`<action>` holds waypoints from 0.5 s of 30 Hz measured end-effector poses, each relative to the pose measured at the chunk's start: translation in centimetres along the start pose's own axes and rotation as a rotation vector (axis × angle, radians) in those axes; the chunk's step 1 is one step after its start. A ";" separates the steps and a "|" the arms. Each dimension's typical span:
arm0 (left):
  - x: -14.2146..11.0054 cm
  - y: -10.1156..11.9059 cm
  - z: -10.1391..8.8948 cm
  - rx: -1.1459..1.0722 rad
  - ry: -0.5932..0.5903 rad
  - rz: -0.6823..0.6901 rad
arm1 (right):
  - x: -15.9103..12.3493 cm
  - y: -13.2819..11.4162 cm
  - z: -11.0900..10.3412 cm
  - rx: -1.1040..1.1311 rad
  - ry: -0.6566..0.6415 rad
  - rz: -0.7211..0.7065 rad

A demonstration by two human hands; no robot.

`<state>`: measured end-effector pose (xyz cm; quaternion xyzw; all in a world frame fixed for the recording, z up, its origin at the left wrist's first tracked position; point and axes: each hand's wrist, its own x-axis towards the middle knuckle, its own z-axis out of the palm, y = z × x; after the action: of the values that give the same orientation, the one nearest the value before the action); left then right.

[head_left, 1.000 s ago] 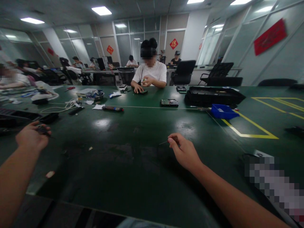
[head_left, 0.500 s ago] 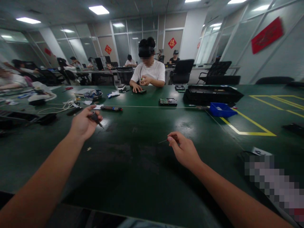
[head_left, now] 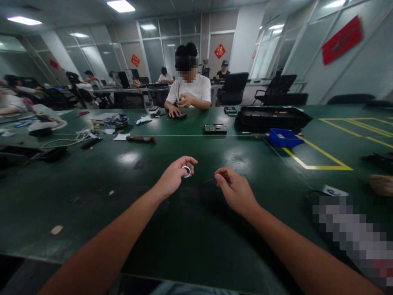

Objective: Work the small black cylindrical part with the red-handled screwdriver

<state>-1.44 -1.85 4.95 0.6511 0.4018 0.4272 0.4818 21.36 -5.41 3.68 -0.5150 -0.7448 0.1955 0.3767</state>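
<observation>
Near the middle of the green table, my left hand (head_left: 176, 176) is closed on a small dark tool whose round end with a bright white rim (head_left: 186, 171) shows between thumb and fingers. Its index finger points out to the right. The rest of that tool is hidden by the hand. Just to the right, my right hand (head_left: 235, 188) pinches a thin screwdriver (head_left: 209, 180) with a reddish handle. The slim shaft points left toward my left hand; a gap stays between them. Both hands are over the table's near half.
A hard drive (head_left: 215, 128) lies ahead, near a long black tray (head_left: 273, 118) and a blue bin (head_left: 285, 138). A brown-grey pen-like tool (head_left: 140, 139), cables (head_left: 72, 138) and clutter are at the left. Across the table sits a person (head_left: 190, 88). Another person's hand (head_left: 381, 184) shows at right.
My left hand has swung right from beside the pen-like tool to close by my right hand, carrying the dark tool. My right hand stays nearly in place with the screwdriver.
</observation>
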 end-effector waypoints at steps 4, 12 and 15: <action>-0.4 -2.5 0.2 0.360 -0.128 0.035 | -0.1 0.0 0.3 0.032 -0.012 0.005; -1.0 -3.8 0.4 0.585 -0.114 0.119 | -0.1 -0.3 0.2 0.057 -0.134 0.040; -0.8 -3.6 0.1 0.577 -0.111 0.167 | -0.2 -0.3 0.2 0.084 -0.119 0.059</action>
<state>-1.97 -1.88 1.26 0.8143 0.4246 0.2973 0.2613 21.05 -5.70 3.73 -0.5077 -0.7416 0.2678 0.3472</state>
